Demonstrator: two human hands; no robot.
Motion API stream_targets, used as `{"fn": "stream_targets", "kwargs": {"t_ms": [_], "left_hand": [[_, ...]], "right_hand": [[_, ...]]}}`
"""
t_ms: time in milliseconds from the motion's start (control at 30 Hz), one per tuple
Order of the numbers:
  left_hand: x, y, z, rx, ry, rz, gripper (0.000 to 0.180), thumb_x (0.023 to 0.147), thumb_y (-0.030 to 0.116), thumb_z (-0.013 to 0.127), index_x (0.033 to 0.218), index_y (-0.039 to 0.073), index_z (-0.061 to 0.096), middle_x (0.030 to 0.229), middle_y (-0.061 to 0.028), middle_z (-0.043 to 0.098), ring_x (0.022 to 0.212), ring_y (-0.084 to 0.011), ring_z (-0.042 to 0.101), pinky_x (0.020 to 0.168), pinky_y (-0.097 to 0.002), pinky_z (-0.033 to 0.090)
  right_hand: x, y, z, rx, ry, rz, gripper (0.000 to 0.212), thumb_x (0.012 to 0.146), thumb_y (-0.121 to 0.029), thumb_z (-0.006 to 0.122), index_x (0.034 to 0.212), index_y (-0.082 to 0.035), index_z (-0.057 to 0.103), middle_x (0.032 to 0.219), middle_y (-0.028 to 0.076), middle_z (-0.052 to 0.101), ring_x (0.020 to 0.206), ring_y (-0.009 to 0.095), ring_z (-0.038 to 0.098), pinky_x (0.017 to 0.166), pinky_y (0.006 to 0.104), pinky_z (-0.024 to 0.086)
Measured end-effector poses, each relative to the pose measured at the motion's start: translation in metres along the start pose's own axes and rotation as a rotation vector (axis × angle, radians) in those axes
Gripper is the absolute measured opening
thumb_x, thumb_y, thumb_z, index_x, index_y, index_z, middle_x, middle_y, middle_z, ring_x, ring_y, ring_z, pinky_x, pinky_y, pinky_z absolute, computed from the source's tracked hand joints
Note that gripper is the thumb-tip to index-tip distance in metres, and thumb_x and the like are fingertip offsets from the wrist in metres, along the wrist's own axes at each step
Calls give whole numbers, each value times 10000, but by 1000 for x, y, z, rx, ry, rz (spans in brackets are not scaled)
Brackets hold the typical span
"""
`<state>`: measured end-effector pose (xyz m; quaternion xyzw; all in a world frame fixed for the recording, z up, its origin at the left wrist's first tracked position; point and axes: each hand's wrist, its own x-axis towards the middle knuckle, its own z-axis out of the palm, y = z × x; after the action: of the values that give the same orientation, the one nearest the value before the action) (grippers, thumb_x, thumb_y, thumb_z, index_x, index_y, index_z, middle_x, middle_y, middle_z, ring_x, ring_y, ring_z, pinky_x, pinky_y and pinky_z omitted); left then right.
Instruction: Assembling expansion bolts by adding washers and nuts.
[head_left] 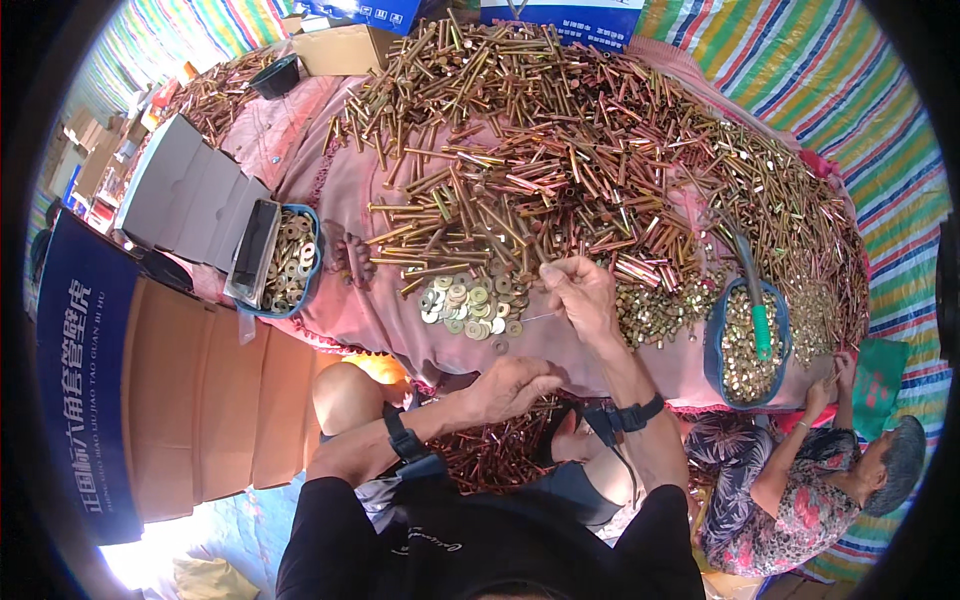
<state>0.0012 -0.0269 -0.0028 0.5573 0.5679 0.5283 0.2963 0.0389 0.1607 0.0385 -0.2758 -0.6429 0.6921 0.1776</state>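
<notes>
My right fingers (pixel 566 286) bend almost together beside the washers (pixel 456 295); my left fingers (pixel 530 379) curl near the lower bolts (pixel 487 456). I cannot tell whether either holds anything.

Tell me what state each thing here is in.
Left hand: fingers curled, grip unclear.
Right hand: fingers bent, grip unclear.
Bolts: heaped loosely.
Loose washers: piled together.
Left blue tub: filled with washers.
Right blue tub: filled with nuts.
Green-handled tool: handle over nuts.
</notes>
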Motion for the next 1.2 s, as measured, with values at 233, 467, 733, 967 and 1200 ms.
{"fn": "stream_targets", "kwargs": {"t_ms": [233, 467, 733, 967, 1200], "left_hand": [[8, 2, -3, -216, 189, -323, 458, 1122, 381, 458, 1048, -19, 671, 721, -56, 620, 606, -113, 609, 562, -313, 504], [26, 7, -11, -807, 366, -486, 449, 1075, 453, 552, 1123, 19, 653, 811, -8, 666, 655, -52, 603, 571, -224, 510], [24, 4, -9, -363, 305, -364, 315, 1094, 311, 556, 1060, 14, 656, 758, -7, 651, 633, -62, 608, 554, -236, 499], [14, -5, -1, -280, 268, -274, 257, 1098, 239, 543, 1027, 5, 621, 742, -15, 643, 638, -75, 620, 562, -240, 506], [14, -11, 6, -177, 266, -216, 244, 1068, 204, 597, 958, -12, 627, 678, -32, 598, 590, -97, 587, 539, -277, 475]], "right_hand": [[-47, -8, -20, 35, -39, -53, 206, 932, -166, 782, 967, -1, 664, 775, 39, 689, 562, 56, 598, 488, 208, 475], [-75, -5, -33, -216, -377, -102, 150, 906, -124, 784, 897, 1, 703, 757, 21, 695, 662, 49, 614, 565, 239, 485], [-51, -16, -79, -642, 153, -292, 191, 907, -189, 765, 952, -7, 730, 867, 129, 715, 784, 246, 687, 721, 378, 541], [-5, -15, -124, -890, 700, -384, 710, 889, -352, 782, 1396, 74, 526, 1390, 281, 524, 1309, 388, 511, 1096, 443, 426], [33, 5, -146, -896, 722, -105, 1022, 904, -681, 630, 1575, 26, 320, 1533, 366, 330, 1409, 511, 357, 1174, 595, 285]]}}
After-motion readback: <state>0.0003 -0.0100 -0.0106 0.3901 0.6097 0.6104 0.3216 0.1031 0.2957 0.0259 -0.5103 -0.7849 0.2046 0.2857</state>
